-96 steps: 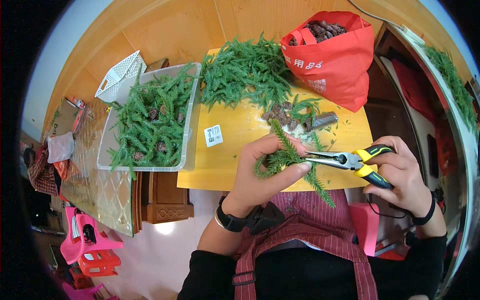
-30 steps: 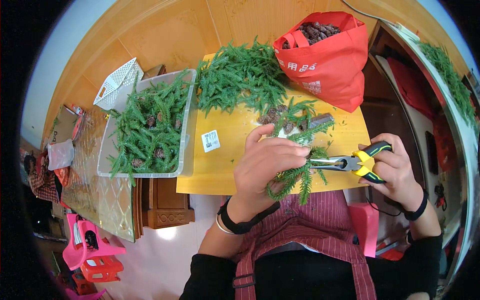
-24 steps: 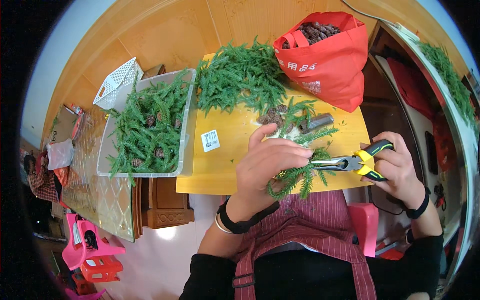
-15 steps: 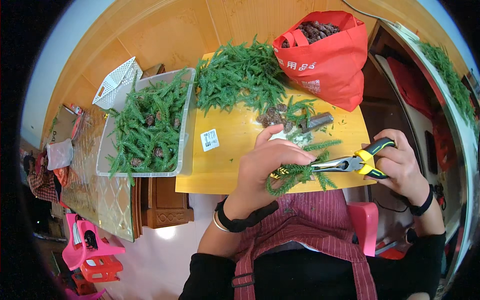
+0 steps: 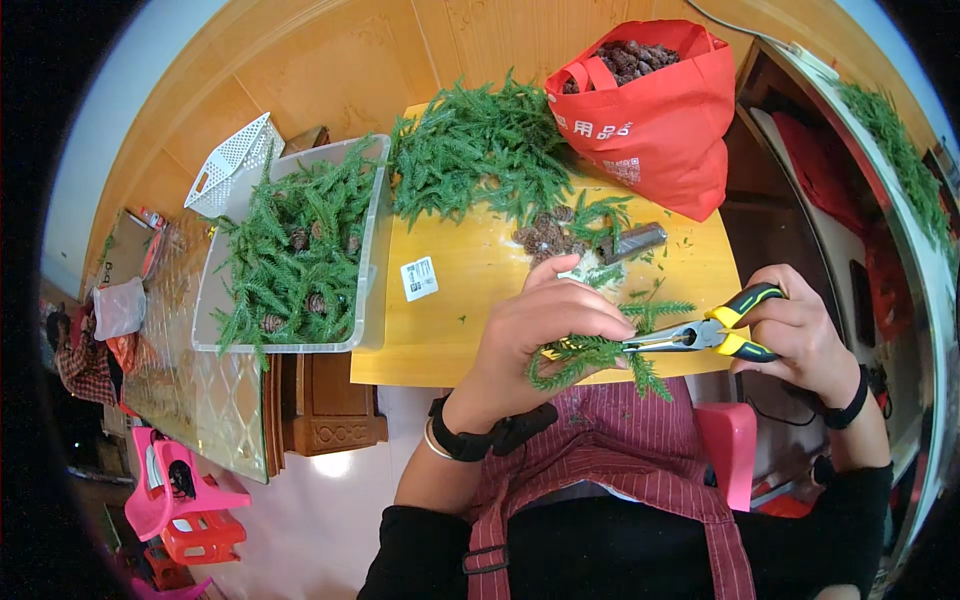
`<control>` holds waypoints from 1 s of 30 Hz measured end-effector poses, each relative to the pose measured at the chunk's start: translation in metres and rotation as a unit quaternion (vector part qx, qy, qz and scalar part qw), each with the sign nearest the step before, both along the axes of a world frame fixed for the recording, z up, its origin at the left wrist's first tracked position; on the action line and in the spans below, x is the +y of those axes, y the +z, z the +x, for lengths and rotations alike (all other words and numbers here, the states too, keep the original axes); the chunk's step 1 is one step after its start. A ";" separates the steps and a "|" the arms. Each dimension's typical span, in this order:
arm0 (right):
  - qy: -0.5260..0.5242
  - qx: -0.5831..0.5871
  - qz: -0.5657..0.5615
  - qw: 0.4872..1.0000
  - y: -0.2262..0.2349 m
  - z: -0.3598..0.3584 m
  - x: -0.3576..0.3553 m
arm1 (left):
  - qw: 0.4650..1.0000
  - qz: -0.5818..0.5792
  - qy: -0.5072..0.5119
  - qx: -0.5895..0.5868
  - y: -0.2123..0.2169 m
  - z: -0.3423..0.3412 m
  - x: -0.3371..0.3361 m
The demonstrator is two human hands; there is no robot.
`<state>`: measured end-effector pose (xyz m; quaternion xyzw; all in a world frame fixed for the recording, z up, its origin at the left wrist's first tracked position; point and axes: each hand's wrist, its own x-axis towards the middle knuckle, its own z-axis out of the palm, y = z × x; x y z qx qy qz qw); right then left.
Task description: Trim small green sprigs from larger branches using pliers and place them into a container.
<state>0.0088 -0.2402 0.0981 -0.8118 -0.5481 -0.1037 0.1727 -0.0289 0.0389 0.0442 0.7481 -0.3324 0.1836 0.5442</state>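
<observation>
My left hand (image 5: 545, 325) is closed round a green artificial pine sprig (image 5: 590, 357), held over the near edge of the yellow table. Black-and-yellow needle-nose pliers (image 5: 715, 333) sit in my right hand (image 5: 800, 335), their handles apart. The jaws point left and reach the sprig beside my left fingertips; what lies between them is too small to make out. Just beyond my left hand are several brown pine cones (image 5: 545, 235), a loose green sprig (image 5: 603, 215) and a dark cylinder (image 5: 638, 240).
Left on the table stands a clear plastic bin (image 5: 372, 250) of pine sprigs with cones. A heap of green sprigs (image 5: 480, 150) lies at the back, next to a red bag (image 5: 680, 140) of cones. A white label (image 5: 419, 279) lies near the bin. Pink chairs (image 5: 725, 450) stand below.
The sprig has turned slightly in my left hand, its tips shifting. The pliers' handles have spread wider, and my right hand has opened a little with them.
</observation>
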 end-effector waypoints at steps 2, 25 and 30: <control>0.001 0.005 -0.004 1.000 0.002 -0.001 0.000 | 1.000 0.001 -0.002 0.000 0.000 0.000 0.000; -0.017 0.001 -0.010 1.000 -0.002 -0.003 0.002 | 1.000 -0.019 -0.013 0.011 -0.004 0.000 0.000; -0.010 0.003 -0.008 1.000 -0.003 -0.001 0.001 | 1.000 -0.020 -0.016 0.011 -0.005 0.001 -0.001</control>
